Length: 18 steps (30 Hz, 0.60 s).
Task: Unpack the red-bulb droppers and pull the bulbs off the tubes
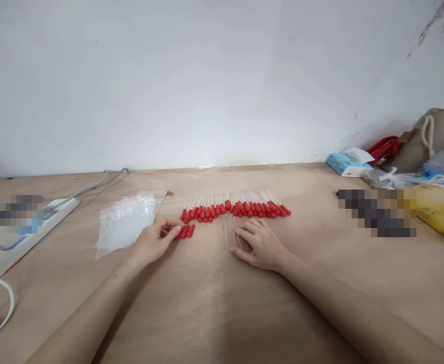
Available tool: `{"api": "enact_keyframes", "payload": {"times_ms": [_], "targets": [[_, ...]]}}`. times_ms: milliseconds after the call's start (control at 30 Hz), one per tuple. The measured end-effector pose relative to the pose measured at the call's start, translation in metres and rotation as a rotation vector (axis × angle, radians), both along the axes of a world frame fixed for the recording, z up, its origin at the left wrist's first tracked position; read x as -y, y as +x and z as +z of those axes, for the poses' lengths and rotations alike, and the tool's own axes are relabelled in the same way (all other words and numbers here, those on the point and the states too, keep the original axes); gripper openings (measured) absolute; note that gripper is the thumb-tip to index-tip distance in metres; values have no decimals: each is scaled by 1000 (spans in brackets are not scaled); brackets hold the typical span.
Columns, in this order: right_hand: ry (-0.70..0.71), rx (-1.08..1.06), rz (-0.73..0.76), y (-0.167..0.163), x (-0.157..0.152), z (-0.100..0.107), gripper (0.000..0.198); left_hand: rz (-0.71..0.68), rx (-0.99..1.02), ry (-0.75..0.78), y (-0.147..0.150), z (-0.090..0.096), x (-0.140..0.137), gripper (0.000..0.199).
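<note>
My left hand (157, 236) is curled, thumb and fingertips closed at the end of a short row of red rubber bulbs (184, 232). The bulb at the fingertips is partly hidden. My right hand (257, 243) lies flat with fingers stretched over a few clear glass tubes (227, 231) in the middle of the table. Behind both hands, many glass droppers (210, 208) lie side by side in a fanned row, red bulbs toward me and thin clear stems pointing at the wall.
Clear zip bags (127, 220) are stacked left of my left hand. A white power strip (36, 235) with cables lies at far left. To the right are a blue tissue pack (346, 164), a yellow packet (439, 210) and a grey bag (414, 141). A white wall (222, 86) rises behind.
</note>
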State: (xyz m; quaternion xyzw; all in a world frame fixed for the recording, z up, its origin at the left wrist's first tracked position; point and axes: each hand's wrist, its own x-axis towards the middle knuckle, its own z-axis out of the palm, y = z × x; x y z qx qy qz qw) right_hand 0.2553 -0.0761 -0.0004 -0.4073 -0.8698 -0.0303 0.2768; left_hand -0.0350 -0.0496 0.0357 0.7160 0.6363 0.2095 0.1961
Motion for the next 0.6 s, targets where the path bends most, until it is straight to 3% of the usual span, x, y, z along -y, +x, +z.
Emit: {"api": "enact_keyframes", "payload": {"times_ms": [67,267,367,500,600], "targets": [[-15,5,-12,0,-1,0,42,12,-47,41,2,2,3,35],[-39,7,-34,-1,-3,1,46,240,-236,417,23,16,20,28],[-56,5,-22,0,-3,1,47,88,-233,500,41,19,17,22],[-60,-2,25,1,-2,1,49,-172,-256,487,74,20,-11,22],[-49,-12,43,3,-1,1,48,-187,-214,397,102,21,-42,26]]}}
